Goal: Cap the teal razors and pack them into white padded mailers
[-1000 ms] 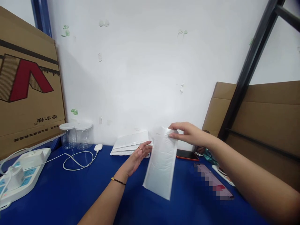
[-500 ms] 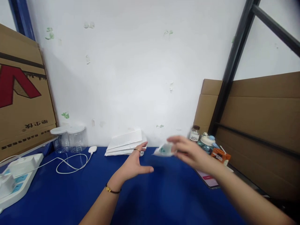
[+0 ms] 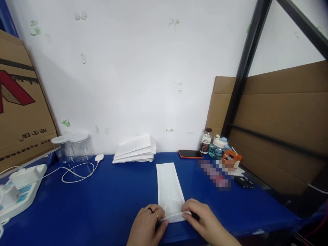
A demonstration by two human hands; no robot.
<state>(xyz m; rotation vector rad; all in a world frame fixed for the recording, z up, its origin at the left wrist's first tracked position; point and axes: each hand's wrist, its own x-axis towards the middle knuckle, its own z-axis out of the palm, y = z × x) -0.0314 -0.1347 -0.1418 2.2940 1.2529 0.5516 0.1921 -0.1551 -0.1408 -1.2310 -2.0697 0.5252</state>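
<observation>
A long white packet [image 3: 169,184] lies flat on the blue table, its far end pointing towards the wall. Its near end looks partly see-through and has a strip across it, like a flap or fold. My left hand [image 3: 150,223] pinches the left corner of that near end between thumb and fingers. At the right corner, my right hand [image 3: 201,215] grips the edge in the same way. What lies inside the packet, if anything, cannot be made out. Farther back, a stack of similar white packets [image 3: 134,150] rests against the wall.
On the left are a power strip [image 3: 24,194], a white cable [image 3: 77,177] and clear lidded jars [image 3: 80,148]. Along the right stand a phone [image 3: 190,154], a brown-capped bottle [image 3: 205,141], a blue bottle [image 3: 217,148], an orange carton [image 3: 231,160] and a black object [image 3: 244,181].
The small translucent, green-marked packet in my right hand is no longer seen. Both hands have come down nearer me and closed on the white packet. The view has shifted slightly.
</observation>
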